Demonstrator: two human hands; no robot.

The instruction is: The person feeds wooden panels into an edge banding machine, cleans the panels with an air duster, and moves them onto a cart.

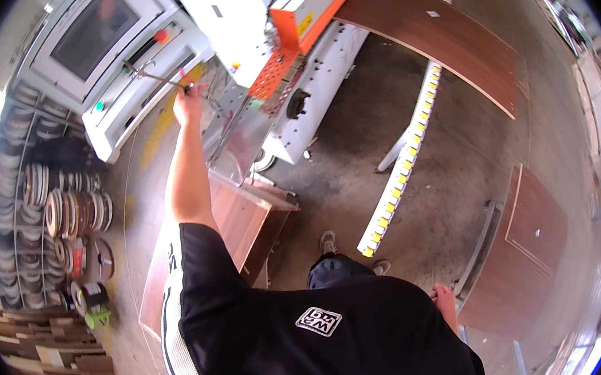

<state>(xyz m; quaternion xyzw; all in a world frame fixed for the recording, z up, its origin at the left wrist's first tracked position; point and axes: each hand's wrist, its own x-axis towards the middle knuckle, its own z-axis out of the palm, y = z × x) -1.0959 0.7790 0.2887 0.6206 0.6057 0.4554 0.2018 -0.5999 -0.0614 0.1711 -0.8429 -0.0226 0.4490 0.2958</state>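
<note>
My left arm stretches forward to the machine, and my left hand (188, 106) is closed at the end of a thin dark metal tool (159, 79) with a loop along it. Its exact kind is too small to make out. The tool lies across the front of a grey control console (35, 68) with a dark screen. Down at my right side hangs my right hand (444, 298), fingers loosely bent and apart, with nothing visible in it. In this view it appears beside a stack of brown boards (525, 284).
An orange and white machine (281, 57) stands ahead, with a large brown board (433, 37) reaching out rightward. A support rail with yellow rollers (405, 165) runs toward me. Brown panels (228, 213) are at my left; a rack of edging rolls (56, 209) stands far left.
</note>
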